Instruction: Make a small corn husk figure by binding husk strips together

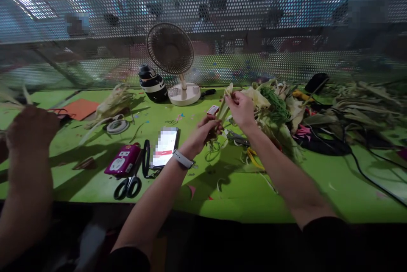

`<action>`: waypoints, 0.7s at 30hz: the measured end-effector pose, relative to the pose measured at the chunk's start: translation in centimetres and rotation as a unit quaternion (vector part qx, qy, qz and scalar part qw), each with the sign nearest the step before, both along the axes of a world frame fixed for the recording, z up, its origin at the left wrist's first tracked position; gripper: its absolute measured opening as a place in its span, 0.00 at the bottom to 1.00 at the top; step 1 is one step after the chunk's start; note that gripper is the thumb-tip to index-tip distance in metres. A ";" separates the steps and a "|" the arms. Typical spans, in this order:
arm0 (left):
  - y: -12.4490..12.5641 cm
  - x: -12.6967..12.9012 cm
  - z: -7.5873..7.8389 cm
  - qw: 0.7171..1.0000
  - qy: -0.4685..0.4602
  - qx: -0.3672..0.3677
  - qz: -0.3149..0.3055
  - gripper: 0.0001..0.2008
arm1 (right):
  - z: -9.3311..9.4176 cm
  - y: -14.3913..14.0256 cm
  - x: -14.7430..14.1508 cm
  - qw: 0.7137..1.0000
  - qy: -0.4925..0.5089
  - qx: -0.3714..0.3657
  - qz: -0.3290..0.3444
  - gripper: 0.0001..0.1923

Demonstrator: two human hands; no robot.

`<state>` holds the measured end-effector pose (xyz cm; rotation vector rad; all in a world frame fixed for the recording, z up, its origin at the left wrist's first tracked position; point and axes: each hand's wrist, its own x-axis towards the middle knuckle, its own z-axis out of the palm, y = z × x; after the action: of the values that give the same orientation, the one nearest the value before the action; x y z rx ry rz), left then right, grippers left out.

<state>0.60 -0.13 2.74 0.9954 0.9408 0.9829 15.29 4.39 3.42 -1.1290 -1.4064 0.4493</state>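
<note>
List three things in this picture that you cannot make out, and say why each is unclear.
- Phone screen, head view: blurred out, unreadable.
- Pale leaf strips between left hand and right hand: fingers cover the grip.
- Co-worker's hand at the left edge: motion-blurred, and what it holds is cut off.

- You're in dim, cool light overall; only the green table (286, 187) reads bright.
- Light comes from overhead panels, glaring through the perforated screen (95, 9) at top left and top right.
- Your forearms throw soft shadows towards you across the table; the fan (170, 49) is backlit and dark.
- Motion blur smears your right hand (241, 108), your left hand (206, 130) and the other person's hand (30, 130) at left.
- Wide-angle bend curves the table edge; corners are soft, and the bottom is near black.
</note>
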 end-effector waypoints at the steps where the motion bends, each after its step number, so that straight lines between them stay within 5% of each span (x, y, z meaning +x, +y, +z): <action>1: 0.0 0.0 -0.1 1.000 -0.014 -0.004 0.003 0.16 | 0.0 0.0 0.0 1.000 0.003 -0.002 0.000 0.12; 12: -0.5 -0.2 -0.3 0.999 -0.027 -0.014 -0.009 0.24 | 0.1 -0.2 -0.3 0.998 0.052 0.003 0.030 0.13; 21: -0.4 -0.8 -0.5 0.999 0.030 -0.011 -0.041 0.16 | 0.5 -0.9 -0.7 0.991 0.106 0.010 0.078 0.12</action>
<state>-0.21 -0.50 2.22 1.0422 0.9512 0.8765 14.57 3.54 3.95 -0.9304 -1.3132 0.6460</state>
